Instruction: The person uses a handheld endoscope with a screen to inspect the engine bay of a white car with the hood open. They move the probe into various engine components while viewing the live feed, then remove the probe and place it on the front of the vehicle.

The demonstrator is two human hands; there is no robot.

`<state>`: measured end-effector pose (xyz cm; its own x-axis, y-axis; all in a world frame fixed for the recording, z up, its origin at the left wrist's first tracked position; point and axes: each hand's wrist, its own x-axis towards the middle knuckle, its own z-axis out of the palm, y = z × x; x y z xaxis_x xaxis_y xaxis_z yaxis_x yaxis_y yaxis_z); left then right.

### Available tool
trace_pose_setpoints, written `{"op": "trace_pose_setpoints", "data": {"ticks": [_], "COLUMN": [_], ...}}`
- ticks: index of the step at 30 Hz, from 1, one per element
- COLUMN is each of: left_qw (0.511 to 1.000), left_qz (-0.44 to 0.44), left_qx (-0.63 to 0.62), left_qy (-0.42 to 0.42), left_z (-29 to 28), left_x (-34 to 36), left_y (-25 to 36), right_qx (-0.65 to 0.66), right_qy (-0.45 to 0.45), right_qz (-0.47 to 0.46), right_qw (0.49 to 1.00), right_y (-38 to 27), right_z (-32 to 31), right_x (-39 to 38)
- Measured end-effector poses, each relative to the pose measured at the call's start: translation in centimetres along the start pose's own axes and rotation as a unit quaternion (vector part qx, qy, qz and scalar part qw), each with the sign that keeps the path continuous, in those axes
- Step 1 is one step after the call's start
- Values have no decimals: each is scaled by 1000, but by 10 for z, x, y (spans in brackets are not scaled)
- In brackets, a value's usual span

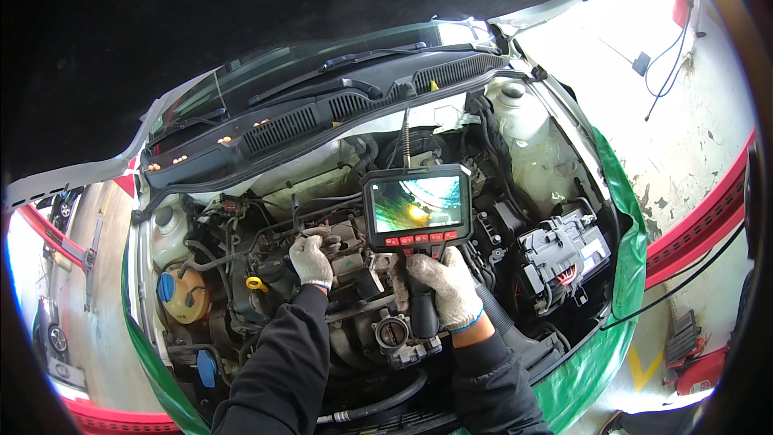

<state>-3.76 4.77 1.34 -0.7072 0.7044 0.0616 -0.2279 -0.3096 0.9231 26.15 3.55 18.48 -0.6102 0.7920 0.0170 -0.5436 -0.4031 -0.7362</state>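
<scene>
My right hand [447, 286], in a white knit glove, is wrapped round the black handle of an inspection camera [376, 229]. Its lit screen [419, 203] shows a greenish, yellow and bright blue close-up picture, with red buttons below. A ribbed flexible cable [407, 138] rises from the top of the unit. To the left, my gloved left hand [312, 263] is closed over the engine top, its fingertips pinching a thin dark cable [295, 211]. Where that cable's lower end goes is hidden. Beneath the handle sits a round metal throttle body [392, 333].
The engine bay is open under a raised hood [241, 16]. A yellowish reservoir with a blue cap [167, 287] and a yellow dipstick ring [256, 283] lie left, the battery [564, 254] right. Green covers [632, 274] drape the fenders. Red lift arms [700, 221] flank the car.
</scene>
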Motion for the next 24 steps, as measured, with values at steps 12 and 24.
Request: {"op": "trace_pose_setpoints", "data": {"ticks": [12, 24], "left_qw": [1000, 1000], "left_qz": [-12, 3], "left_qx": [5, 23], "left_qy": [6, -7], "left_z": [6, 3], "left_x": [-5, -3], "left_y": [7, 5], "right_qx": [8, 3], "right_qy": [-18, -37], "right_qz": [13, -3], "right_qw": [1000, 999], "right_y": [-2, 1], "right_z": [-1, -2], "right_x": [-1, 1]}}
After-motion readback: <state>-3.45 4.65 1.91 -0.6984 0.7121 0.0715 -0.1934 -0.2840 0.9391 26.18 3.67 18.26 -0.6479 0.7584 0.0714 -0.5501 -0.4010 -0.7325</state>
